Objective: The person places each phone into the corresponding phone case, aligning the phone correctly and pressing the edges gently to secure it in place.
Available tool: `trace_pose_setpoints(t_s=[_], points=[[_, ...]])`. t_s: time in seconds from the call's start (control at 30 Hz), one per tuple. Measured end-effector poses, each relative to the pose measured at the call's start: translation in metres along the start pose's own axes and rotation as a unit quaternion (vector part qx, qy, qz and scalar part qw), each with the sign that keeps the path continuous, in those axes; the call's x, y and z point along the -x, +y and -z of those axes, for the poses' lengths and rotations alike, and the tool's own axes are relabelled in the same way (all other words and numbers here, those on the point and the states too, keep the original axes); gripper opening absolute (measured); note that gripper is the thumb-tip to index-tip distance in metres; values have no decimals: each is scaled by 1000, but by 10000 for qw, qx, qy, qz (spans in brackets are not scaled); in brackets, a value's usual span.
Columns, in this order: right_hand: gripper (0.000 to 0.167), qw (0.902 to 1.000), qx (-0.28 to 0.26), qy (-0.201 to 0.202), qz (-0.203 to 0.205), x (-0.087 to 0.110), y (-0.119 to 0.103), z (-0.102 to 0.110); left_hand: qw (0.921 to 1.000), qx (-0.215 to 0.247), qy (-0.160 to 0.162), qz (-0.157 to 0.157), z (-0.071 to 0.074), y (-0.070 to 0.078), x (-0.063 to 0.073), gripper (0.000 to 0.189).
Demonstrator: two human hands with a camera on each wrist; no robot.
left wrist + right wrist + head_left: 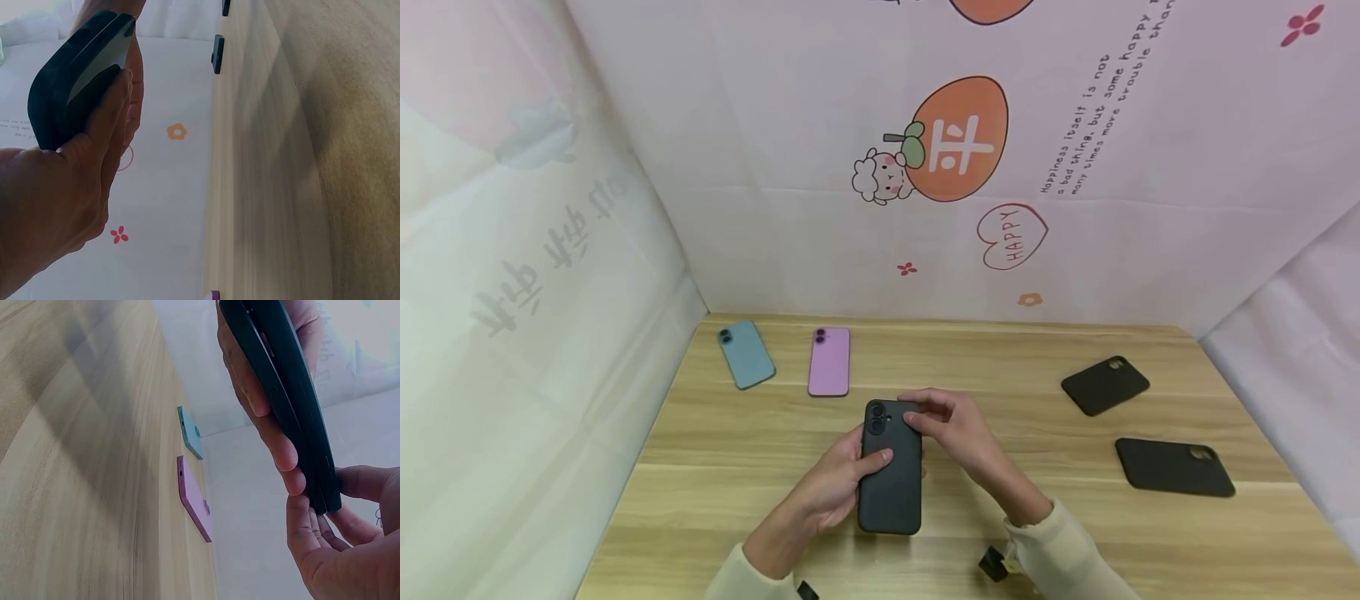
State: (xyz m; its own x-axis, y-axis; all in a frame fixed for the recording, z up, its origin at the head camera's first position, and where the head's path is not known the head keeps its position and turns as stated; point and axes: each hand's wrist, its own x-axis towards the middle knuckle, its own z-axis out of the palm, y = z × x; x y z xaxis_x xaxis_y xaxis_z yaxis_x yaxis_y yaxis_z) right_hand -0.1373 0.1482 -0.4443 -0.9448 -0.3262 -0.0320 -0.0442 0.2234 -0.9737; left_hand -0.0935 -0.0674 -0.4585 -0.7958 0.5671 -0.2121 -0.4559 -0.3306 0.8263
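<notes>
Over the middle of the table, a black phone case (891,492) lies over the back of a dark phone (265,378), camera end away from me. In the right wrist view the two show edge-on as separate layers, with a narrow gap along the side. My left hand (831,487) grips them from the left, thumb across the case's back and fingers underneath. The right hand (958,429) pinches the far right corner, its thumb on the case back and index finger at the top edge. In the left wrist view, the phone's glossy face (103,59) shows beside the fingers.
A blue phone (747,355) and a pink phone (829,362) lie at the back left of the wooden table (700,500). On the right lie two more black cases, one farther back (1105,386) and one nearer (1172,467). Printed white cloth (775,208) walls the back and sides.
</notes>
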Motion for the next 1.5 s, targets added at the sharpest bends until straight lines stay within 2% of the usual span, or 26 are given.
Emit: trace_pose_setpoints(t_s=[0.3,0.67,1.0,1.3,1.5], points=[[32,9997,-204,-104,-113,-1,-2,1,9999,-125,62,-53,0,-1,1,57],[31,9986,-266,68,-457,-2,-2,3,9997,-198,101,-63,-2,-2,1,57],[30,9976,-357,156,-579,-2,-1,5,9994,-249,208,-88,-3,-3,-1,58],[29,9954,-716,4,-636,-2,3,7,9990,-294,297,-147,-5,-4,1,59],[27,9927,-953,-105,-733,-2,8,8,9993,-242,234,-172,-5,-5,2,60]])
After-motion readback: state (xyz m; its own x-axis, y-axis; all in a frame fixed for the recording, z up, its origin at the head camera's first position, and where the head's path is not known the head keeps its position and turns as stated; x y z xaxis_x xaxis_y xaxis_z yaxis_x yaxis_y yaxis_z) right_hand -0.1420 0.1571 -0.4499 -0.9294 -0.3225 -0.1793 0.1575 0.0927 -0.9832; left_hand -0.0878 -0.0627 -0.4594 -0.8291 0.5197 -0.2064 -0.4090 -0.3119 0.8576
